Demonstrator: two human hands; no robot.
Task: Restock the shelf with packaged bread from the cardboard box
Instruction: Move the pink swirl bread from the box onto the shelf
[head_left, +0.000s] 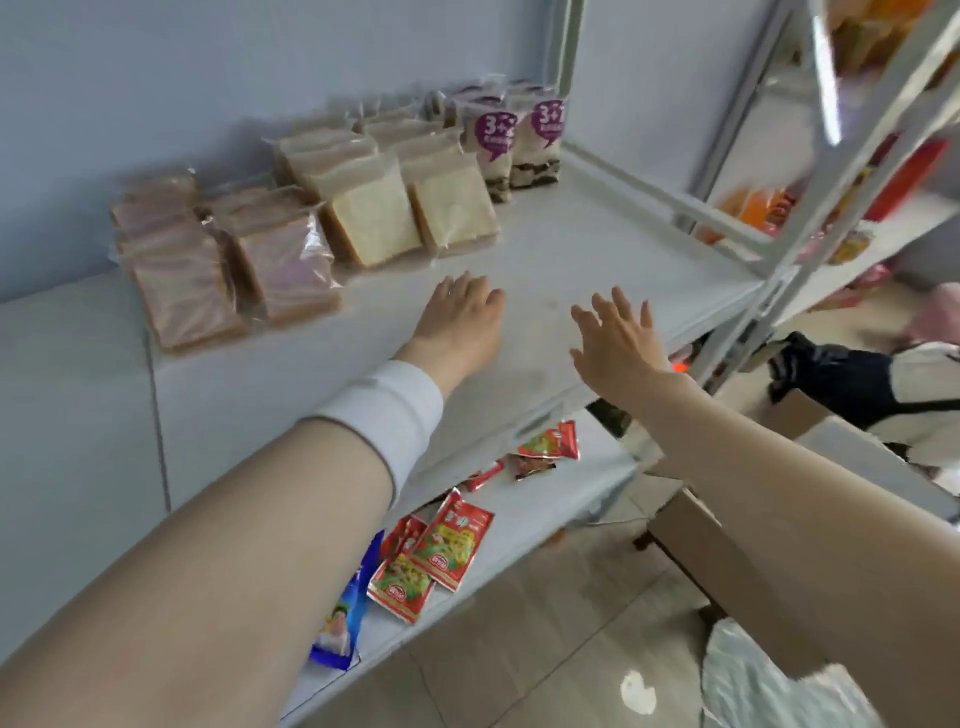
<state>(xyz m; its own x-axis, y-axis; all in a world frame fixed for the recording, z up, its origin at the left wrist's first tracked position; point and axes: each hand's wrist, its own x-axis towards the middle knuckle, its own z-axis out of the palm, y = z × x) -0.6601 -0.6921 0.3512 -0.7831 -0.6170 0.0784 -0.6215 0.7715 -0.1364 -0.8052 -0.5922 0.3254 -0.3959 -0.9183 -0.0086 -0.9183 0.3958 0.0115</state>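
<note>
Rows of packaged bread stand on the white shelf (597, 249): pinkish-purple sliced packs (283, 265) at the left, plain white toast packs (374, 213) in the middle, and packs with purple labels (519, 140) at the back right. My left hand (460, 317), a white band on its wrist, rests palm down on the bare shelf just in front of the toast packs, holding nothing. My right hand (621, 343) hovers over the shelf's front part with fingers spread, holding nothing. The cardboard box (696, 540) sits low at the right, mostly hidden by my right forearm.
A lower shelf (524, 525) carries red snack sachets (441, 556) and a blue packet (345, 613). A second white rack (831, 171) with orange and red goods stands at the right. Dark and white bags (857, 384) lie on the tiled floor, with a clear plastic bag (769, 686) near me.
</note>
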